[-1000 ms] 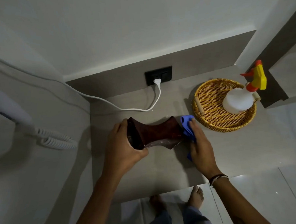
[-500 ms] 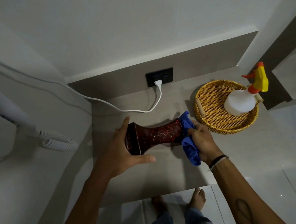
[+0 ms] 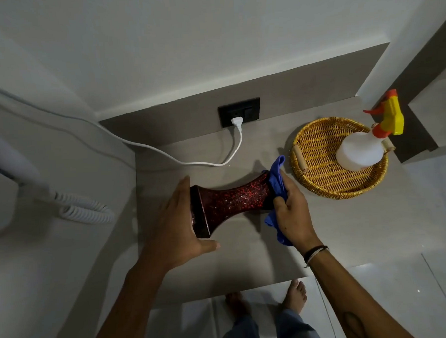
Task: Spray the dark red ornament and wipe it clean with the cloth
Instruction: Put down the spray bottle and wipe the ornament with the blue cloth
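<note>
The dark red ornament [image 3: 231, 203], an hourglass-shaped piece with red glitter, is held sideways just above the grey counter [image 3: 247, 258]. My left hand [image 3: 177, 226] cups its wide left end, thumb underneath. My right hand [image 3: 292, 211] presses the blue cloth [image 3: 276, 180] against the ornament's right end, which the cloth hides. A white spray bottle [image 3: 359, 150] with a yellow and orange trigger head stands in the wicker tray [image 3: 317, 169] to the right, untouched.
A white cord [image 3: 190, 160] runs across the counter's back to a black wall socket [image 3: 239, 112]. A wall-mounted white unit with a coiled cord [image 3: 84, 212] hangs at the left. My bare feet [image 3: 295, 295] stand below the counter's front edge.
The ornament has been rotated so its glittery side faces up. My right hand with the cloth has shifted around its right end, and my left hand has opened flatter against the left end.
</note>
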The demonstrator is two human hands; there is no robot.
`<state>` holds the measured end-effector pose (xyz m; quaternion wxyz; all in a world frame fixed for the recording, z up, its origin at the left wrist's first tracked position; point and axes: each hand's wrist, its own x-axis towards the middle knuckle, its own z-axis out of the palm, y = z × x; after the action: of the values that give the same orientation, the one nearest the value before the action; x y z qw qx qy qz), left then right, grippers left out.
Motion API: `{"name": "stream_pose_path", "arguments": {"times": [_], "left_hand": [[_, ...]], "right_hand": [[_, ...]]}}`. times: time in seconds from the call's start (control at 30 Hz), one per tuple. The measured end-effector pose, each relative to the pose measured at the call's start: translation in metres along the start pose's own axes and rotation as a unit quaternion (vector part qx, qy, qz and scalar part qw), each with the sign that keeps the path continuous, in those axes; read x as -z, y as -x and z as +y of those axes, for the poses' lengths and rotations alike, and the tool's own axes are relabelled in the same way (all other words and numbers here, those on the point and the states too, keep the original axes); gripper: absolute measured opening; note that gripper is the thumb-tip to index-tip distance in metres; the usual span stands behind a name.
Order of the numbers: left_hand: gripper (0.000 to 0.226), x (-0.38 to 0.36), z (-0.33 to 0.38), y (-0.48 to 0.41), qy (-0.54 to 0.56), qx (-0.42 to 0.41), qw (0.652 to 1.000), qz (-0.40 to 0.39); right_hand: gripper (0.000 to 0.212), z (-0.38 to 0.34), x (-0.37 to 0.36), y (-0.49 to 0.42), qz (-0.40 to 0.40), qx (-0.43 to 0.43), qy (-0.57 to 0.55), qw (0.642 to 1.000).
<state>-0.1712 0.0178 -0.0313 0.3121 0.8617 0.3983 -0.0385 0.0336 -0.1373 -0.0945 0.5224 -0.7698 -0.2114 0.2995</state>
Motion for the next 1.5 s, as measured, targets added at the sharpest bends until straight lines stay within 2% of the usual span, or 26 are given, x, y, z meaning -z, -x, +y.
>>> {"name": "stream_pose_path", "arguments": {"times": [0.1,0.17,0.23,0.4,0.47,0.53,0.63,0.7,0.77,0.83,0.9,0.97,1.07,1.1,1.17,1.2,1.27,1.33,1.4,1.47,1.5], "left_hand": [[0.142,-0.005,0.003,-0.001,-0.079,-0.064,0.992,0.077],[0.127,-0.007,0.008,-0.001,-0.087,-0.102,0.984,0.116],[0.117,-0.009,0.013,-0.001,-0.062,-0.130,0.981,0.126],[0.116,-0.011,0.025,0.000,-0.020,-0.143,0.984,0.108],[0.117,-0.010,0.025,-0.001,-0.021,-0.138,0.984,0.106],[0.113,-0.008,0.024,-0.002,-0.026,-0.140,0.983,0.113],[0.088,-0.007,0.028,-0.006,-0.026,-0.152,0.979,0.135],[0.070,-0.007,0.028,-0.010,-0.020,-0.178,0.973,0.144],[0.063,-0.006,0.022,-0.011,-0.016,-0.172,0.976,0.134],[0.064,-0.004,0.012,-0.009,-0.013,-0.139,0.982,0.131],[0.077,-0.003,0.007,-0.006,-0.007,-0.109,0.985,0.134],[0.083,-0.003,0.010,-0.007,-0.005,-0.097,0.986,0.136],[0.075,-0.005,0.020,-0.007,0.001,-0.086,0.988,0.130],[0.076,-0.007,0.020,-0.006,0.003,-0.085,0.988,0.131],[0.093,-0.007,0.021,0.000,0.023,-0.047,0.990,0.129],[0.099,-0.006,0.021,0.003,0.029,-0.030,0.991,0.127],[0.089,-0.005,0.018,0.002,0.011,-0.058,0.991,0.124],[0.074,-0.005,0.019,0.000,0.009,-0.070,0.990,0.120],[0.077,-0.004,0.023,0.000,0.010,-0.069,0.988,0.139],[0.072,-0.005,0.028,-0.002,0.005,-0.079,0.985,0.152],[0.069,-0.005,0.031,-0.005,0.003,-0.079,0.986,0.147]], "right_hand": [[0.069,0.002,0.002,-0.005,0.001,-0.008,0.011,1.000],[0.068,0.005,0.003,-0.007,-0.002,-0.015,0.017,1.000],[0.067,0.009,0.004,-0.007,-0.015,-0.019,0.018,1.000],[0.070,0.016,0.003,0.007,0.004,0.013,0.046,0.999],[0.073,0.013,0.004,0.018,0.025,0.066,0.076,0.995],[0.076,0.002,0.004,0.029,0.024,0.161,0.107,0.981],[0.079,-0.021,-0.013,0.046,-0.045,0.303,0.157,0.939],[0.078,-0.028,-0.032,0.056,-0.105,0.348,0.189,0.912],[0.079,-0.017,-0.038,0.057,-0.131,0.346,0.230,0.900],[0.086,0.003,-0.025,0.047,-0.117,0.317,0.284,0.897],[0.094,0.018,-0.003,0.033,-0.110,0.227,0.323,0.912],[0.091,0.016,0.004,0.028,-0.112,0.169,0.313,0.928],[0.072,-0.003,-0.026,0.054,-0.106,0.254,0.258,0.926],[0.072,-0.013,-0.040,0.067,-0.114,0.280,0.224,0.926],[0.079,-0.029,-0.057,0.081,-0.150,0.299,0.155,0.930],[0.081,-0.030,-0.058,0.081,-0.164,0.317,0.147,0.923],[0.075,-0.018,-0.046,0.070,-0.169,0.343,0.189,0.904],[0.076,-0.001,-0.024,0.048,-0.151,0.316,0.255,0.901],[0.089,0.012,-0.001,0.025,-0.141,0.246,0.318,0.905],[0.090,0.011,0.009,0.015,-0.147,0.200,0.316,0.916],[0.086,0.007,0.006,0.017,-0.150,0.205,0.294,0.922]]}}
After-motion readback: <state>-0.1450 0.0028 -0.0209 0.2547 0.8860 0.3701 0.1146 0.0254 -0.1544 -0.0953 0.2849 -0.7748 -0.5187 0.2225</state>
